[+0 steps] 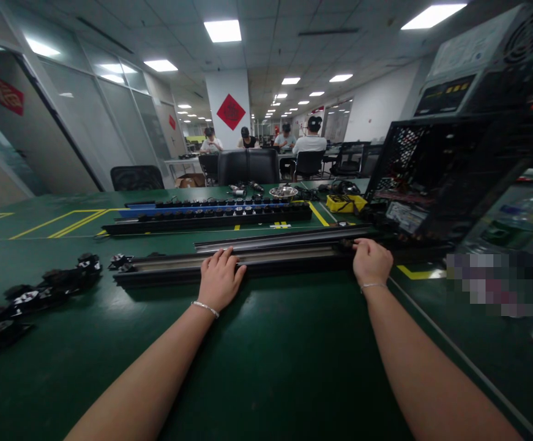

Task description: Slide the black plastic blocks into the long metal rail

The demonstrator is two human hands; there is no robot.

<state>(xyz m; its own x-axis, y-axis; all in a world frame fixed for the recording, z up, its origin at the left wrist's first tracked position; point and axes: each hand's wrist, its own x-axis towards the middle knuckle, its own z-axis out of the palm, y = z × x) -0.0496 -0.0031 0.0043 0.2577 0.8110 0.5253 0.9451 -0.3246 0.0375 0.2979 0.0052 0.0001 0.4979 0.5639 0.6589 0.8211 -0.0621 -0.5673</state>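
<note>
A long black rail (pixel 165 277) with a pale metal channel lies across the green table in front of me. My left hand (pixel 220 275) rests on its middle, fingers stretched over the top. At the right part of the rail, my right hand (pixel 372 262) is closed, fingertips bent in beside a small black part (pixel 345 244) sitting in the channel. What those fingertips pinch is hidden. Just behind lies a second, silvery rail (pixel 266 239). Small black wheel-like modules (pixel 120 262) sit by the left end of the front rail.
Further back are a black rail (pixel 211 222) and a blue rail (pixel 131 211) carrying rows of black modules. More modules (pixel 59 282) lie at left. A yellow tray (pixel 346 203), a metal dish (pixel 283 192) and an open computer case (pixel 454 177) stand behind. Several people sit beyond.
</note>
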